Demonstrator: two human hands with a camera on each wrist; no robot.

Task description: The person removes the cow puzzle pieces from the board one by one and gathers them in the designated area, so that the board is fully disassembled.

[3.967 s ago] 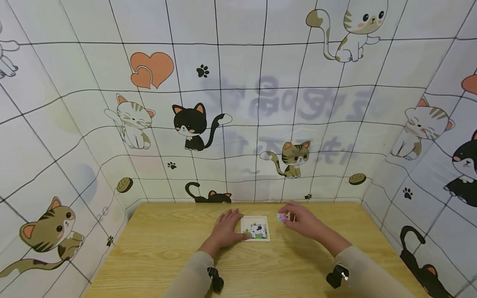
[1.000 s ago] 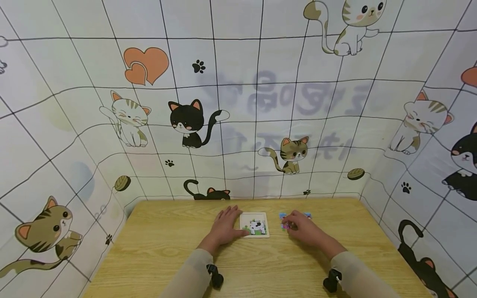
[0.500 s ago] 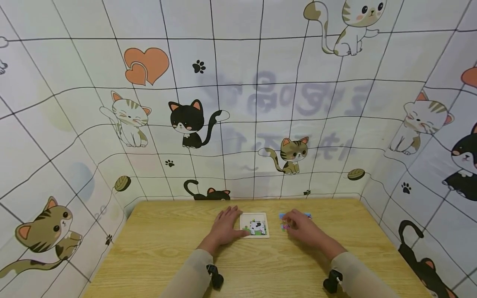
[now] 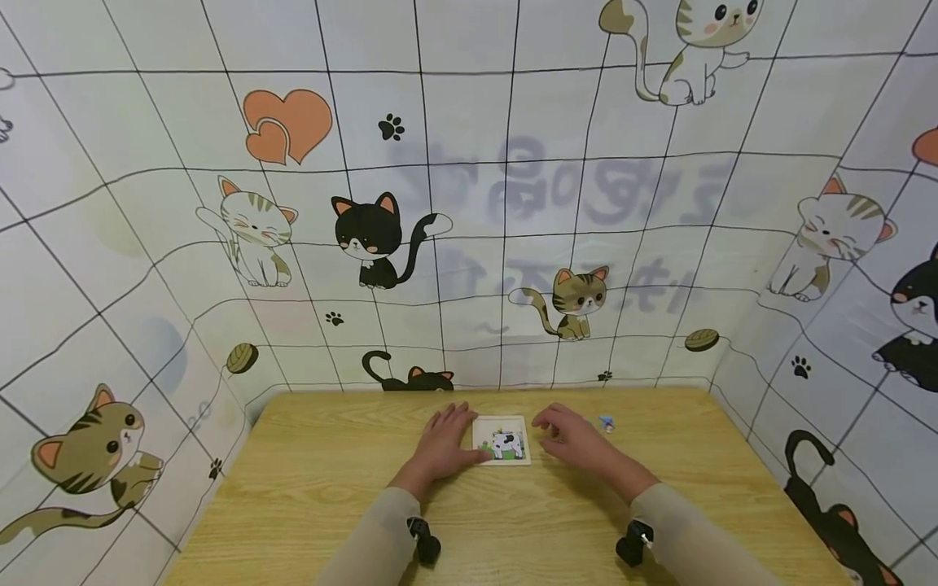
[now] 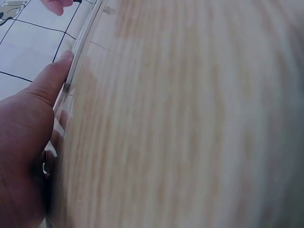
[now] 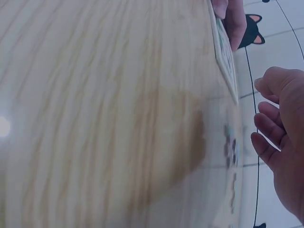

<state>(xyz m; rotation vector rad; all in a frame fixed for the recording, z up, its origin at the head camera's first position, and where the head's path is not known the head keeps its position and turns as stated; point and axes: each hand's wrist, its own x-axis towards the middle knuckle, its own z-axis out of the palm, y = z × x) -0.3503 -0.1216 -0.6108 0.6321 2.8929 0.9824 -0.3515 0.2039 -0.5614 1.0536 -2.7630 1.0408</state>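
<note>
In the head view, a small white-framed puzzle board [image 4: 479, 426] lies on the table, with a cow picture [image 4: 507, 444] filling its lower part. My left hand [image 4: 442, 446] rests at its left side, fingers extended, thumb along the near edge. The left wrist view shows that thumb [image 5: 54, 78] straight against the board's rim. My right hand [image 4: 575, 439] hovers just right of the board, fingers loosely bent, nothing visible between them. In the right wrist view, thumb and fingers stand apart above several flat coloured pieces [image 6: 229, 145]. One blue puzzle piece [image 4: 607, 424] lies beyond the right wrist.
The wooden table [image 4: 484, 529] ends at a cloth wall [image 4: 469, 244] printed with cats and grid lines. More of this cloth stands at left and right. Dark wrist cameras [image 4: 423, 541] sit on both sleeves.
Four seconds ago my right hand held a pink-blue piece; a second ago it was down among the pieces on the table. Now it has moved left toward the board. My left hand stays put.
</note>
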